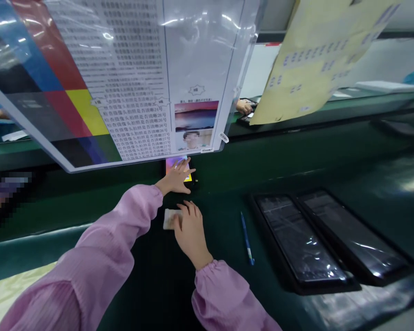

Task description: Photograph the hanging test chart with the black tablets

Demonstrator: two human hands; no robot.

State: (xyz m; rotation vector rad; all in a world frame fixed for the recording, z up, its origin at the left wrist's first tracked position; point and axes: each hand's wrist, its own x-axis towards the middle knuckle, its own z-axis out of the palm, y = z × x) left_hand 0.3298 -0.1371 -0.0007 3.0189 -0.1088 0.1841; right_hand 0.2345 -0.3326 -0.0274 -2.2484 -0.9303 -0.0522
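My left hand (176, 177) reaches forward with fingers spread flat on a small device with a lit, colourful screen (178, 162), which lies on the dark green bench under a hanging chart. My right hand (189, 230) rests palm down, fingers slightly curled, on a small white folded cloth or pad (168, 219) just in front of the device. Both arms are in pink sleeves.
A laminated colour and text chart (124, 78) hangs overhead, with a yellow sheet (317, 55) to its right. A blue pen (246, 239) lies on the bench. Two dark tablets (331, 239) lie at the right. Another person's hand (243, 106) works beyond the chart.
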